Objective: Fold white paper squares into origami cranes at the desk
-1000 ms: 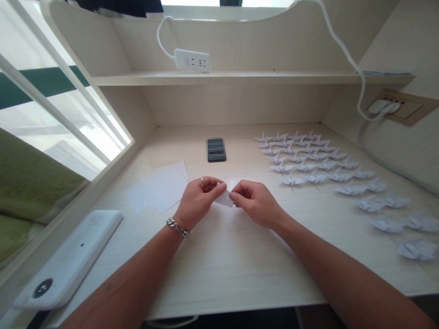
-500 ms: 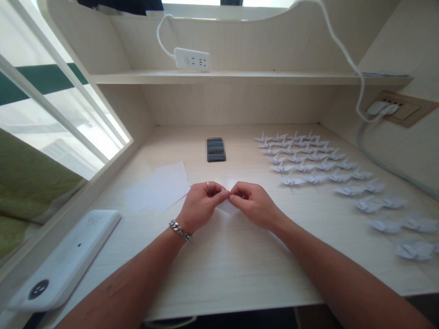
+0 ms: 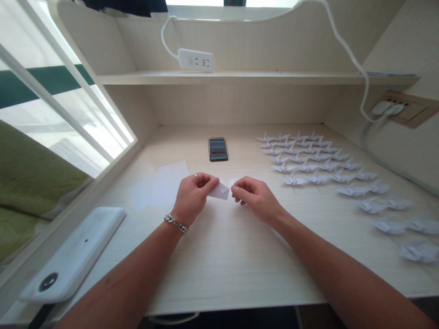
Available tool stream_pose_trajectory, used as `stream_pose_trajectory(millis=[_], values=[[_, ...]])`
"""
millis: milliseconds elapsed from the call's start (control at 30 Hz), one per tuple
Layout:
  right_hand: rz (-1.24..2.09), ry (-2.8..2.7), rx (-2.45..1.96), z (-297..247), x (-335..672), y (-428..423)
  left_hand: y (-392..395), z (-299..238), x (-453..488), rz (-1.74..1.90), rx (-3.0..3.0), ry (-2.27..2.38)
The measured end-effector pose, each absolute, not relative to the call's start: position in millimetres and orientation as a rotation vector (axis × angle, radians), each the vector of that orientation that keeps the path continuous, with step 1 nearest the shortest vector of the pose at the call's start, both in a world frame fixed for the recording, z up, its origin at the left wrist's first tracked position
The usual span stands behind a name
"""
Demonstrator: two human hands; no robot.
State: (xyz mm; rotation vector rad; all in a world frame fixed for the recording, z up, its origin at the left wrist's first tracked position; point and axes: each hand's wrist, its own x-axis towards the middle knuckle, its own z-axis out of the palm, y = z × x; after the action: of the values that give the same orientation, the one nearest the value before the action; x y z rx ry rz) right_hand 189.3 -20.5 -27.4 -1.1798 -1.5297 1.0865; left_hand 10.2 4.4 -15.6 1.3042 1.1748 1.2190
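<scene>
My left hand [image 3: 192, 197] pinches a small folded white paper [image 3: 219, 191] just above the pale wooden desk [image 3: 226, 260]. A ring and a metal bracelet show on that hand and wrist. My right hand [image 3: 256, 199] hovers just right of the paper with its fingers curled toward a pinch, its fingertips at or a hair off the paper's right edge. A loose pile of white paper sheets [image 3: 159, 188] lies left of my left hand.
Several rows of folded white paper cranes [image 3: 318, 164] cover the right side of the desk. A dark phone [image 3: 218, 149] lies at the back centre. A white device [image 3: 73, 253] rests at the left edge. A power strip [image 3: 195, 60] sits on the shelf, with cables down the right wall.
My hands were together pinching the paper; now they have drawn apart. The left hand has lifted the folded paper slightly and the right has slid off to its right edge.
</scene>
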Motion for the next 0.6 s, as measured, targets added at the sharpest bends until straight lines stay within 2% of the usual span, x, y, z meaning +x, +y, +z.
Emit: stream_pose_trajectory(millis=[267, 467, 600], values=[[1.066, -1.604, -1.247, -31.7, 189.7, -16.9, 0.6, -15.9, 15.7, 0.971, 1.543, 1.165], [0.948, -1.813, -1.288, -26.1, 193.9, -19.5, -3.2, -10.0, 11.1, 0.657, 1.918, 1.122], [1.029, -1.851, -1.25, -22.7, 197.5, -20.3, -4.7, -3.5, 7.5, 0.59, 1.956, 1.068]])
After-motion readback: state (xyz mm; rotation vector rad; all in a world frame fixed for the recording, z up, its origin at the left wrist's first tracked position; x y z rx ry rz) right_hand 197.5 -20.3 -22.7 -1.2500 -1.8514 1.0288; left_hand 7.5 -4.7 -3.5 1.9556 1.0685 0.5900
